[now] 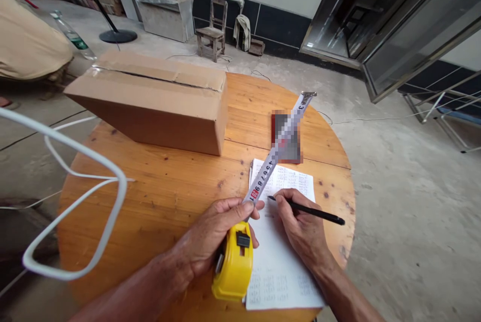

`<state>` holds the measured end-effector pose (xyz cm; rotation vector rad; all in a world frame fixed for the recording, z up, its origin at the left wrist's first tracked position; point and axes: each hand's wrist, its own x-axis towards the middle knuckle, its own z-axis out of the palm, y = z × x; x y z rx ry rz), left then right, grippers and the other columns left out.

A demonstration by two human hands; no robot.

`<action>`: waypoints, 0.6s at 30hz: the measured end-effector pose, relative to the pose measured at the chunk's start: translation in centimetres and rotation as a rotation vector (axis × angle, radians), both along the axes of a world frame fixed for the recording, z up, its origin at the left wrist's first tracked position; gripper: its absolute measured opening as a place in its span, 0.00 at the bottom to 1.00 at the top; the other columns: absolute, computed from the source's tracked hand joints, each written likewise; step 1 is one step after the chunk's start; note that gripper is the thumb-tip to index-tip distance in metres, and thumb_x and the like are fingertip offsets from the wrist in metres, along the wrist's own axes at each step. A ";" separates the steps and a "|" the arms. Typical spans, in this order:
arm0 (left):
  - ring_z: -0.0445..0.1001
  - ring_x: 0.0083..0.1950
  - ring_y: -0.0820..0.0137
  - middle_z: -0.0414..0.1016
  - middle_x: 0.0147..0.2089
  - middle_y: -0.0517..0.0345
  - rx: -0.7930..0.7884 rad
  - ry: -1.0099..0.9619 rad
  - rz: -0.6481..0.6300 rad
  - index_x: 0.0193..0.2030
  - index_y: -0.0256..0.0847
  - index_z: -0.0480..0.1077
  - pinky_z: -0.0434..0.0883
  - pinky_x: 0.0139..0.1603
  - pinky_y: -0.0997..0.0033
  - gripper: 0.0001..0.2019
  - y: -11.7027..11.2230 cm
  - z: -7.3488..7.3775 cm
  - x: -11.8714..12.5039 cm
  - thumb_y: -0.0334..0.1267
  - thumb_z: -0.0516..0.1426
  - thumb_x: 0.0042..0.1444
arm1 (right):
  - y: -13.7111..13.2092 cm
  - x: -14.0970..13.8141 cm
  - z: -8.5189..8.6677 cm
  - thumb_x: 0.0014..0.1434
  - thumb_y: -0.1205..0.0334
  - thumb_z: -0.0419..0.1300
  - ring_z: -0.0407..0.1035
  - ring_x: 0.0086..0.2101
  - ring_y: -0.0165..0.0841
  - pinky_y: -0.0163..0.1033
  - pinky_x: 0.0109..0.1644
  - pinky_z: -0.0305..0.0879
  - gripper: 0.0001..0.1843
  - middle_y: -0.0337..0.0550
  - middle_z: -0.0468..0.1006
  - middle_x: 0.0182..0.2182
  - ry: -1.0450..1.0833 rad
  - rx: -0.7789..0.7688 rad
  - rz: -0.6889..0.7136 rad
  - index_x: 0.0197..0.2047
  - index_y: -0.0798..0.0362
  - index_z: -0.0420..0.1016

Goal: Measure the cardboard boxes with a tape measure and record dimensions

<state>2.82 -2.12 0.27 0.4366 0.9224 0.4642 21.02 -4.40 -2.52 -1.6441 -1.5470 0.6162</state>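
My left hand (229, 219) is closed around a yellow tape measure (235, 267), with the thumb on its blade near the case. The extended white blade (265, 171) slants up and away to the right, ending in a metal hook over the table. Between the fingers of my right hand (300, 221) is a black pen (319, 212), its tip close above a sheet of paper (280, 272). Rows of handwriting cover the top and bottom of that paper, and the right hand rests on it. Behind the blade lies a blurred-out dark rectangular item (293, 149).
A cardboard box (176, 121) stands on the round wooden table (150, 196) at the far left. A white bent tube (122, 196) reaches in from the left. Beyond the table are a small wooden chair (212, 33), a plastic bottle (77, 38) and an open door (413, 31).
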 end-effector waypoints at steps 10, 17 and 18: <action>0.65 0.16 0.79 0.74 0.19 0.56 -0.028 -0.004 0.007 0.50 0.30 0.71 0.62 0.18 0.83 0.16 -0.1 0.2 0.1 0.40 0.54 0.61 | 0.1 0.0 0.0 0.59 0.63 0.54 0.59 0.21 0.26 0.32 0.25 0.57 0.08 0.34 0.67 0.20 0.003 -0.008 -0.009 0.29 0.53 0.71; 0.65 0.16 0.80 0.74 0.19 0.56 -0.031 -0.015 0.003 0.50 0.30 0.71 0.63 0.19 0.83 0.16 0.0 0.1 0.0 0.40 0.54 0.61 | -0.2 0.6 -0.6 0.60 0.60 0.53 0.58 0.19 0.26 0.32 0.24 0.56 0.09 0.33 0.65 0.18 0.071 -0.026 -0.083 0.30 0.52 0.70; 0.65 0.16 0.80 0.74 0.20 0.56 -0.025 -0.017 0.002 0.50 0.30 0.71 0.63 0.19 0.83 0.16 0.0 0.1 0.0 0.40 0.54 0.61 | -0.2 0.7 -0.6 0.60 0.60 0.53 0.58 0.19 0.26 0.32 0.23 0.56 0.09 0.33 0.65 0.18 0.072 -0.028 -0.087 0.31 0.52 0.70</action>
